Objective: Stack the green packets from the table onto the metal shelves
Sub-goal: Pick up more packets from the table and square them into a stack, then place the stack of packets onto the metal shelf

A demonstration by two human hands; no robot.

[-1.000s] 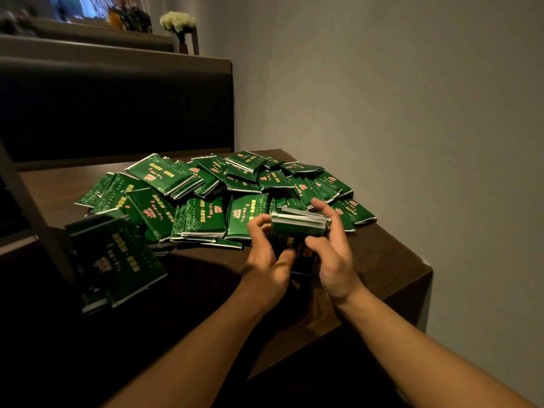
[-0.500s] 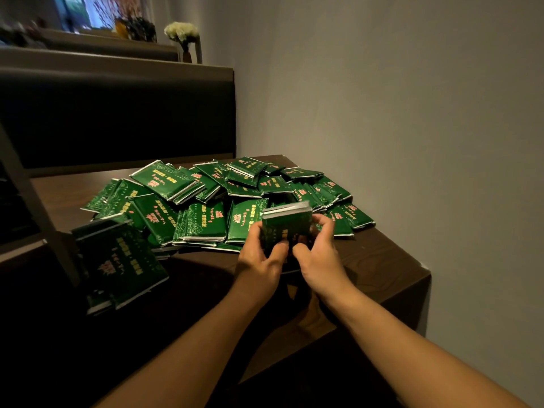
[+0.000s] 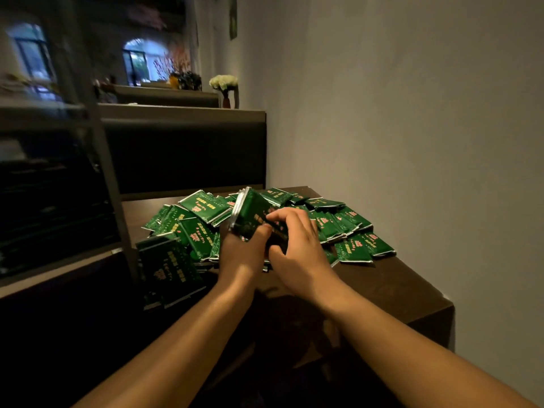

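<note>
A heap of green packets (image 3: 350,223) with pink lettering covers the far part of the dark wooden table (image 3: 391,290). Above the heap I hold a small bundle of green packets (image 3: 250,213), tilted up on edge. My left hand (image 3: 241,254) grips it from below with the thumb on its face. My right hand (image 3: 297,248) curls its fingers over the top face. A short stack of packets (image 3: 167,269) lies at the table's left edge. The metal shelves (image 3: 97,160) stand at the left, dark and blurred.
A grey wall (image 3: 412,113) runs close along the table's right side. Behind the table rises a dark bench back (image 3: 188,154). A vase of white flowers (image 3: 225,86) stands on a ledge beyond. The table's front corner (image 3: 444,304) lies at the right.
Both hands have lifted the bundle higher and moved it left, tilting it from flat to on edge. My view has swung up and left, bringing the shelf frame into sight.
</note>
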